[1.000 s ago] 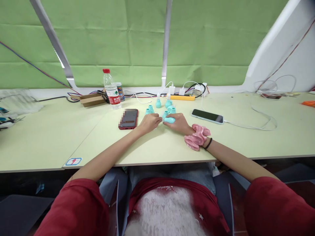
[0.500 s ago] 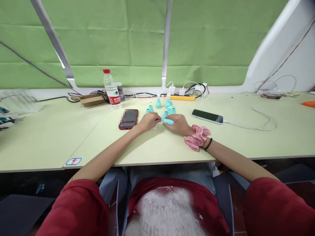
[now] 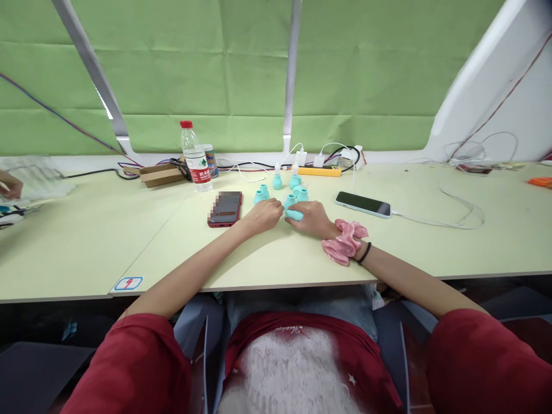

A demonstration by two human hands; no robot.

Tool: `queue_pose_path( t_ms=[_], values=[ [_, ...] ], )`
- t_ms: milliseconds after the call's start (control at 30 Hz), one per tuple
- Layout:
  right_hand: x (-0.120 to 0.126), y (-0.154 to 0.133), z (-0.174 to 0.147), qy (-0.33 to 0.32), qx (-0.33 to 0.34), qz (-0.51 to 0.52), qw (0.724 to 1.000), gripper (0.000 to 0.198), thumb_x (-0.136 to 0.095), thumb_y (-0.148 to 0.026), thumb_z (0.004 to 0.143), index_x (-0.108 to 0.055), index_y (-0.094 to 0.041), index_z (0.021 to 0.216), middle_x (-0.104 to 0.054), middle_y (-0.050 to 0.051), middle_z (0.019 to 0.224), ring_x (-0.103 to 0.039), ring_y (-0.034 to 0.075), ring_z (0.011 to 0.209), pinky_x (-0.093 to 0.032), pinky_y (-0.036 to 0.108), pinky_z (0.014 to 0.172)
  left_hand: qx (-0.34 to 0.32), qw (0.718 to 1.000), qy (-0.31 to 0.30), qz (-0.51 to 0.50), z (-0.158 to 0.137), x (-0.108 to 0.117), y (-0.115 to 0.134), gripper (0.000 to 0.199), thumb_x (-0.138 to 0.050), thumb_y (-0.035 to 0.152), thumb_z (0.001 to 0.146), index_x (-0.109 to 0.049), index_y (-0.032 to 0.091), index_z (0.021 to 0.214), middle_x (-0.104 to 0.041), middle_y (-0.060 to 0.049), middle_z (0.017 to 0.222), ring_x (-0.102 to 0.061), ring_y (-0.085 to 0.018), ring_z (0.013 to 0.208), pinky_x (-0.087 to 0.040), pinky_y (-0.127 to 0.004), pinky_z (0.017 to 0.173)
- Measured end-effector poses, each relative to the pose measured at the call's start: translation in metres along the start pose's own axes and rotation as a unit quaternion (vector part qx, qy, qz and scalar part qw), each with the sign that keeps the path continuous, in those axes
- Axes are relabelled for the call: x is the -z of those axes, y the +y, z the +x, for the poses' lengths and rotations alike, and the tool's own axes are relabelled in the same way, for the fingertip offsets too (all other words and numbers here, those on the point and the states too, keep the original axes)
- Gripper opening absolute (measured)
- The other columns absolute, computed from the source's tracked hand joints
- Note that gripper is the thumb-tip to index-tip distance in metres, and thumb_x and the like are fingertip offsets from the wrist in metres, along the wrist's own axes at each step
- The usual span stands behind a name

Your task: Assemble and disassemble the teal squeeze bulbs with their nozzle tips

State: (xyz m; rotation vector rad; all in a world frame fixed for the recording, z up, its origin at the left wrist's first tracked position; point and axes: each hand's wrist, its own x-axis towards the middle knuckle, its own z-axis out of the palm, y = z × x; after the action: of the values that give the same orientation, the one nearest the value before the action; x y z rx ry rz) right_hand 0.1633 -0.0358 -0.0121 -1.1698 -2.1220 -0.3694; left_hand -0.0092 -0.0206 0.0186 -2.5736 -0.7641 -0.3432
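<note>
My right hand, with a pink scrunchie at the wrist, is closed round a turquoise rubber bulb lying sideways. Just left of it, my left hand has its fingers pinched together, facing the bulb's end; whatever they hold is hidden. Several more turquoise bulbs stand close beyond my hands, among them an open-necked bulb by my right fingers and another open one behind my left hand. Farther back, an upright bulb carries a clear nozzle, as does its neighbour.
A red-cased phone lies left of my hands, a charging phone to the right. Behind are a water bottle, a cardboard tray and a yellow power strip. Another person's hand shows at the far left.
My left hand has turned slightly and come closer to the bulb; the clear piece seen below its fingers is hidden now. Another person's hand has appeared at the far left.
</note>
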Motion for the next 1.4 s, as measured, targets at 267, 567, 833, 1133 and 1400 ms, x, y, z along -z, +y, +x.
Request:
queue_pose_path(
  t_ms=[267,567,833,1133,1400],
  values=[
    [0.002,-0.002,0.002,0.02,-0.014,0.021,0.999,0.02,-0.055,-0.033,0.069,-0.065,-0.019,0.079,-0.067,0.004,0.08,-0.061,0.018,0.073,-0.04,0.025,0.064,0.041,0.998,0.037,-0.021,-0.001,0.004,-0.003,0.017,-0.041,0.014,0.075,-0.058,0.011,0.075,-0.06,-0.009,0.071,-0.055,-0.018,0.066,-0.037,-0.026,0.054],
    [0.001,-0.001,0.003,0.042,-0.042,0.038,0.997,0.021,-0.057,-0.034,0.067,-0.066,-0.019,0.079,-0.068,0.004,0.079,-0.062,0.019,0.072,-0.043,0.027,0.066,0.068,0.992,0.077,-0.076,-0.002,-0.001,-0.007,0.013,-0.047,0.015,0.073,-0.06,0.012,0.075,-0.062,-0.006,0.07,-0.056,-0.015,0.064,-0.04,-0.024,0.058],
    [0.0,0.003,0.002,0.037,-0.03,0.042,0.998,0.023,-0.057,-0.035,0.067,-0.066,-0.019,0.081,-0.068,0.004,0.08,-0.061,0.019,0.074,-0.043,0.027,0.068,0.049,0.991,0.072,-0.107,-0.001,-0.004,-0.013,0.019,-0.046,0.017,0.08,-0.064,0.015,0.083,-0.063,-0.006,0.078,-0.055,-0.016,0.077,-0.042,-0.025,0.067],
    [0.002,0.0,0.001,0.013,-0.006,0.025,1.0,0.02,-0.053,-0.031,0.07,-0.065,-0.019,0.079,-0.067,0.004,0.078,-0.06,0.018,0.072,-0.04,0.026,0.065,0.026,0.994,0.039,-0.094,-0.002,0.002,-0.011,0.021,-0.045,0.015,0.079,-0.065,0.015,0.076,-0.062,-0.007,0.072,-0.051,-0.018,0.076,-0.041,-0.026,0.064],
    [0.004,-0.002,0.0,-0.003,-0.015,0.027,1.0,0.021,-0.053,-0.032,0.068,-0.066,-0.019,0.079,-0.067,0.004,0.075,-0.059,0.018,0.068,-0.038,0.026,0.061,0.032,0.996,0.041,-0.077,-0.001,0.004,-0.004,0.016,-0.045,0.011,0.072,-0.061,0.013,0.07,-0.06,-0.007,0.066,-0.05,-0.018,0.071,-0.039,-0.026,0.058]
  ],
)
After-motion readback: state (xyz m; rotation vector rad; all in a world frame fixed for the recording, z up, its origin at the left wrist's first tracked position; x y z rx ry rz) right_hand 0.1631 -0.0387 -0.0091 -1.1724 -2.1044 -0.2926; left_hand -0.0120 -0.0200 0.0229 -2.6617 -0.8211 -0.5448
